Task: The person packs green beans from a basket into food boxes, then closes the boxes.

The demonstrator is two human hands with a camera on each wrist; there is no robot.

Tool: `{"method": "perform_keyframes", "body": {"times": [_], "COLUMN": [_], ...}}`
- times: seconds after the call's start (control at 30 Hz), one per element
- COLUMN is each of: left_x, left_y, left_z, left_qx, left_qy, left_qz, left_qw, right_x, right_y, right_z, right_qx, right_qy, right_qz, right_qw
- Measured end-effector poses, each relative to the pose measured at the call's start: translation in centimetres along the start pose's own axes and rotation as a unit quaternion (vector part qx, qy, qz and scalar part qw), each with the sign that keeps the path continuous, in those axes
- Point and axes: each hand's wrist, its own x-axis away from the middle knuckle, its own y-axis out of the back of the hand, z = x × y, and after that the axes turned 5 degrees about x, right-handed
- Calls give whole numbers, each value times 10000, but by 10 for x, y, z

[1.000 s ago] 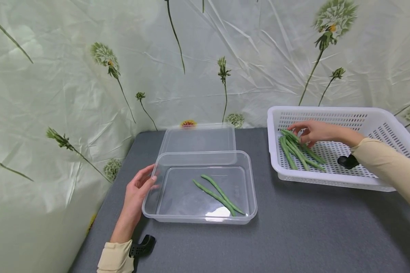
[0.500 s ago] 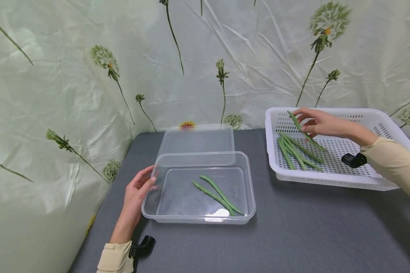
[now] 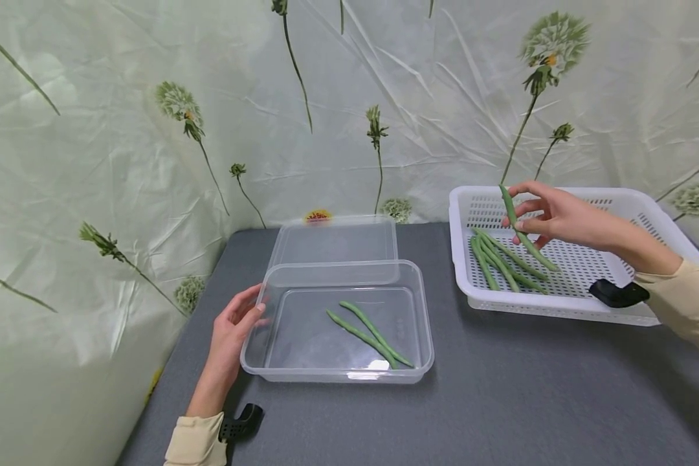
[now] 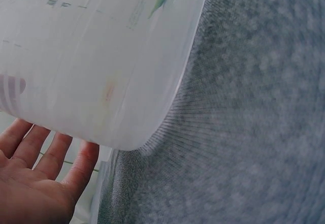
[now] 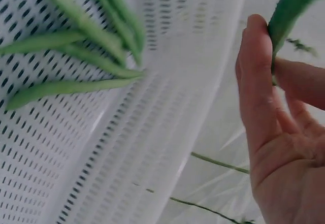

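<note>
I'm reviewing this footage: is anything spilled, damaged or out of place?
Nothing stands out: two green beans lie inside the clear container, the right hand pinches one bean, and the other beans lie in the white basket.

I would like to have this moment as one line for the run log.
right hand: pinches green bean over white basket | left hand: touches clear container | container: two beans inside | basket: more beans

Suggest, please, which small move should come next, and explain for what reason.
I would probably carry the long, slender green bean leftward, to above the clear rectangular plastic box. The right hand's grip pinches it over the white perforated plastic basket, and two similar green beans lie in the box, with bare floor beside them.
</note>
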Motion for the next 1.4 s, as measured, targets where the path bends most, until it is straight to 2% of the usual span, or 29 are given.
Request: {"method": "perform_keyframes", "body": {"times": [0.37, 0.53, 0.7, 0.9, 1.07, 1.13, 1.4], "left_x": [0, 0, 0, 0, 0, 0, -1], "left_y": [0, 0, 0, 0, -1, -1, 0], "left_z": [1, 1, 1, 1, 2, 2, 0], "left_qx": [-15, -4, 16, 30, 87, 78, 39], "left_qy": [8, -23, -49, -61, -34, -25, 16], "left_qz": [-20, -22, -13, -18, -11, -21, -27], "left_qw": [10000, 10000, 10000, 10000, 10000, 10000, 10000], "right_x": [21, 25, 26, 23, 18, 15, 1], "right_y": [-21, -37, -56, -77, -94, -100, -129], "right_z": [25, 34, 43, 52, 58, 62, 76], "right_qx": [233, -64, -583, -1176, -1357, -1293, -1792], "right_qy": [-23, 51, 294, 882, 1370, 1450, 1813], "right_qz": [-952, -1456, -1794, -1929, -1947, -1977, -2065], "right_qw": [9952, 9893, 9816, 9702, 9617, 9608, 9446]}}
